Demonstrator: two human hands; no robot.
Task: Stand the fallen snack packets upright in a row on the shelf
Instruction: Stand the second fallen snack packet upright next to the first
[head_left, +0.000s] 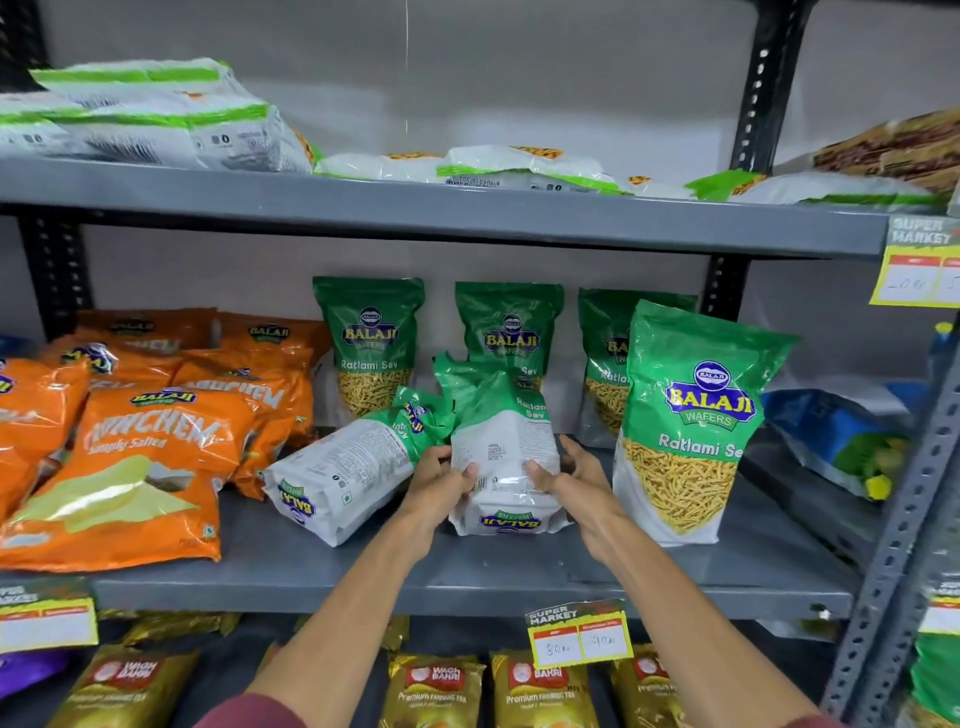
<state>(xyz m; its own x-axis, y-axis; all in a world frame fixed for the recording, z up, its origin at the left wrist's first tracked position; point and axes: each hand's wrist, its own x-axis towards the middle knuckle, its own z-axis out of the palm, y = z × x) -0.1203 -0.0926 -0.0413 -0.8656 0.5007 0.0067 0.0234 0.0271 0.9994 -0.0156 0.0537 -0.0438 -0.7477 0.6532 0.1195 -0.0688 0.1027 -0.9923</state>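
Partly hidden behind the held packet (501, 452), the middle standing packet (510, 327) at the back edge of the shelf (467, 577) shows only its upper half. The rightmost back packet (602, 364) is covered on its right side by the front packet (685, 421), which stands upright near the shelf's right end. Left hand (441, 480) and right hand (571, 475) both clasp the held packet by its sides, thumbs on its white printed back; its green top is crumpled and the small print is unreadable. Just left of it, touching at the top, a fallen packet (343, 475) lies on its side, glossy plastic. Orange crisp bags (140, 457) lie heaped toward the shelf's left end, cut off by the frame. A price tag (579, 639) hangs from the front edge.
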